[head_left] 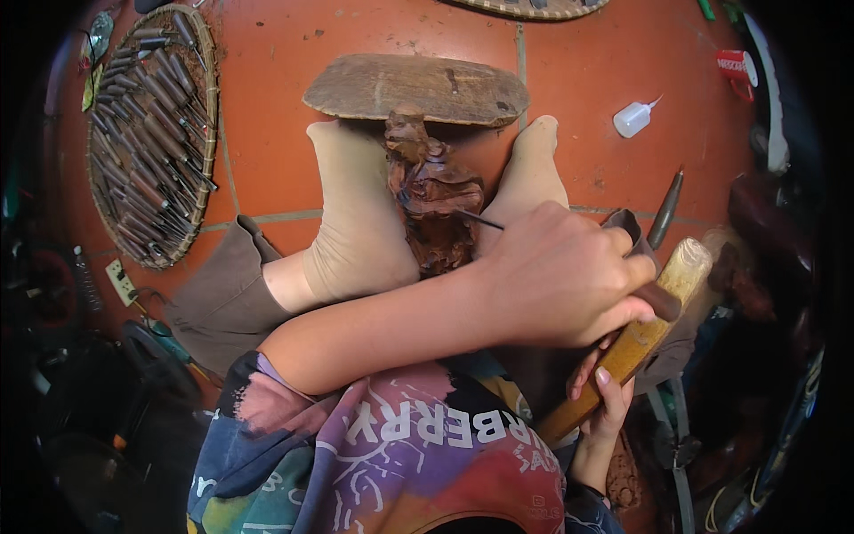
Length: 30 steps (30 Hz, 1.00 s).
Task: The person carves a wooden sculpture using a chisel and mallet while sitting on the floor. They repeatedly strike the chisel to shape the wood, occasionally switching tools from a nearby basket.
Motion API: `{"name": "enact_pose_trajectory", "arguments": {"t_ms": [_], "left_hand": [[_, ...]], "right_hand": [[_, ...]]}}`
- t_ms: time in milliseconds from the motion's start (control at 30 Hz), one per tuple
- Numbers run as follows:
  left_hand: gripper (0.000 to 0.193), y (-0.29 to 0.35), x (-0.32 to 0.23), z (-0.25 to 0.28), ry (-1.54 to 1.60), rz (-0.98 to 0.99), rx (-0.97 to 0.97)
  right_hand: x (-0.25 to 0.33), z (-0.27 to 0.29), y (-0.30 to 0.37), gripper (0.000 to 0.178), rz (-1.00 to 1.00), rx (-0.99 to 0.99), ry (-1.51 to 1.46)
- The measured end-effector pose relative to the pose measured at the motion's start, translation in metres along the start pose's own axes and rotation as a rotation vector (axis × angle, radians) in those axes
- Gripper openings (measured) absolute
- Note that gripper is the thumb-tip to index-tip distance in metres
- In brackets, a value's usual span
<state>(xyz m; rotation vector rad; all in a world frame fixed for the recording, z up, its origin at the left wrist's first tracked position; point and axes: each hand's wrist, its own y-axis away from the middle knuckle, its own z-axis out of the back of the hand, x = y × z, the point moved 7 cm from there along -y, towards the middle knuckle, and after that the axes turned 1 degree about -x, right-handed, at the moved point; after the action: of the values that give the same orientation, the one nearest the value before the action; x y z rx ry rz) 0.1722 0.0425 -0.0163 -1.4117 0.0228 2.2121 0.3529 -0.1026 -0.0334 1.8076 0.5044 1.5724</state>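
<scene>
My left hand (569, 276), its arm crossing from the left, is closed around a chisel (658, 301). The chisel's thin dark blade meets a reddish-brown wood carving (438, 200) standing between my two socked feet. Most of the chisel's length is hidden in the fist; the handle's end sticks out to the right. Lower right, my right hand (609, 400) grips a yellowish wooden mallet (654, 334), shaped like a squared bar. Its side lies right by the chisel handle's end; whether they touch I cannot tell. Behind the carving rests a worn wooden board (414, 87).
An oval woven tray (214, 98) full of chisels lies at left; part of another tray (534, 12) shows at the top. On the tiled floor are a white squeeze bottle (633, 120), a red mug (737, 71) and a loose chisel (667, 209). A power socket (120, 281) lies at left.
</scene>
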Motion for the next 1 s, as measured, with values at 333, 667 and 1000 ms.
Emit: {"name": "enact_pose_trajectory", "arguments": {"t_ms": [333, 667, 1000], "left_hand": [[0.031, -0.001, 0.03, -0.01, -0.131, 0.165, 0.084], [0.032, -0.005, 0.039, -0.008, -0.143, 0.26, 0.02], [0.03, -0.007, 0.035, -0.008, -0.012, 0.171, -0.047]], "right_hand": [[-0.021, 0.012, -0.011, 0.044, -0.078, 0.088, -0.052], [0.003, 0.006, -0.009, 0.041, 0.012, -0.052, 0.051], [0.013, 0.0, -0.009, 0.044, 0.069, 0.018, 0.094]]}}
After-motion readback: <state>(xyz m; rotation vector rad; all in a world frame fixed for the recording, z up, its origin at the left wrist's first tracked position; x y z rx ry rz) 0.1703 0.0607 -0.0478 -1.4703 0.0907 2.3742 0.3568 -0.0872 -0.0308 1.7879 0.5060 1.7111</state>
